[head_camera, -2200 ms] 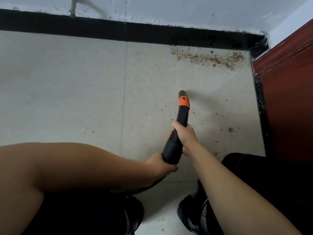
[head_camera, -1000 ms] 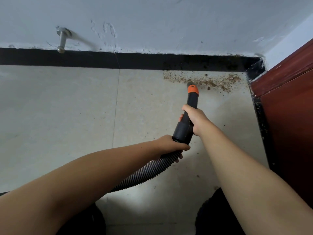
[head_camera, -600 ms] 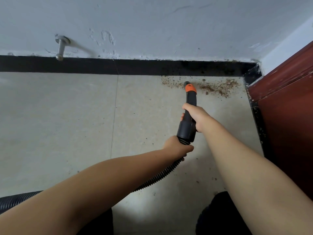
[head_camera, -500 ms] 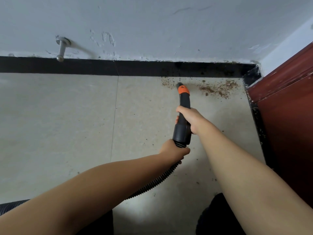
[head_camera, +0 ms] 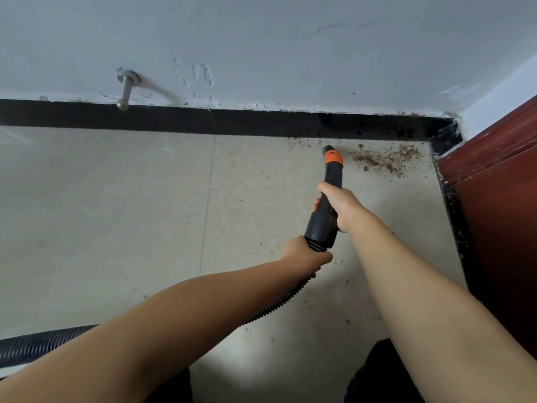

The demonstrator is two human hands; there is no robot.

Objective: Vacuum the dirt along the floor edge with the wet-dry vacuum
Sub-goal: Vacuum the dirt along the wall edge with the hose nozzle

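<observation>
Floor edge: dirt left of nozzle now gone

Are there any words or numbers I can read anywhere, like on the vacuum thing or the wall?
None: no word, number, label or sign can be read in this picture.
Black vacuum nozzle with the orange collar: plain, no lettering visible.
Black ribbed hose: no print.
White painted wall: only scuffs and chipped paint, no writing.
Dark red wooden panel: no marks.
Right hand and left hand cover part of the nozzle and hose, so anything beneath them is hidden.
</observation>
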